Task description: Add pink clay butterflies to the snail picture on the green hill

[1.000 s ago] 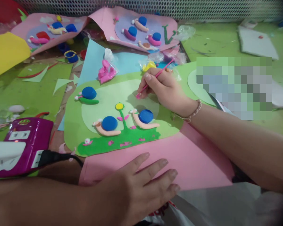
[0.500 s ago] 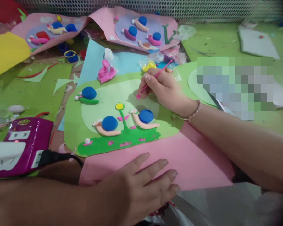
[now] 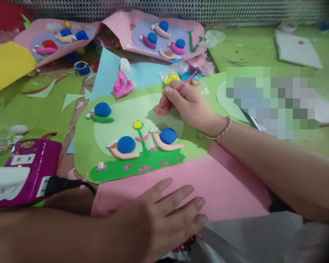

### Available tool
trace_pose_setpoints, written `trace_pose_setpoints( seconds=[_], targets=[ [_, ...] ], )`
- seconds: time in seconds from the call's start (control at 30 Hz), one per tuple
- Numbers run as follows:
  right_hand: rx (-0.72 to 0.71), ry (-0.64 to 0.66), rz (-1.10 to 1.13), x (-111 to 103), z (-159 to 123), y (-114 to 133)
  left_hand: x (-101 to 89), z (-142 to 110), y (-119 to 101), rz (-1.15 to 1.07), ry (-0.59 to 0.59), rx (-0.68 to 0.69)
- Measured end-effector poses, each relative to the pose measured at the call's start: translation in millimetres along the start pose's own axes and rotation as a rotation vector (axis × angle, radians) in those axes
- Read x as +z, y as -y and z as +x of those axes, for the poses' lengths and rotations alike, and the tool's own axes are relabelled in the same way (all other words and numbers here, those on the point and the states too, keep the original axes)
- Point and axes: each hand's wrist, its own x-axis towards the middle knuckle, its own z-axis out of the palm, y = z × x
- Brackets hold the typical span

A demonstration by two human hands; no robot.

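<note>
My right hand (image 3: pixel 188 106) is closed on a thin pink stick tool (image 3: pixel 178 91), its tip resting on the pale green oval of a green paper picture (image 3: pixel 84 138). That picture carries clay snails with blue bottle-cap shells (image 3: pixel 168 136), a yellow clay flower (image 3: pixel 138 124) and a strip of green clay grass (image 3: pixel 142 164). My left hand (image 3: pixel 164 215) lies flat with fingers stretched out on a pink paper sheet (image 3: pixel 230 182) in front of the picture, holding nothing.
A magenta power strip (image 3: pixel 24 171) with a black plug sits at the left. Lumps of pink clay (image 3: pixel 122 86) and yellow clay (image 3: pixel 172 77) lie in plastic behind the picture. Two other snail pictures on pink paper (image 3: pixel 170 36) lean against a mesh wall at the back.
The view has shifted slightly; my right hand and the stick tip have edged a little left on the pale oval. My left hand has stayed put.
</note>
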Motion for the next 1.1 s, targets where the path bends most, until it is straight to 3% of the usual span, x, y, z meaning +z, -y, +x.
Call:
trace_pose_setpoints(
  seconds=[1.1],
  targets=[
    [-0.031,0.006,0.015,-0.2,1.1,-3.7,-0.1,-0.6,0.7,0.006,0.022,0.015]
  ],
)
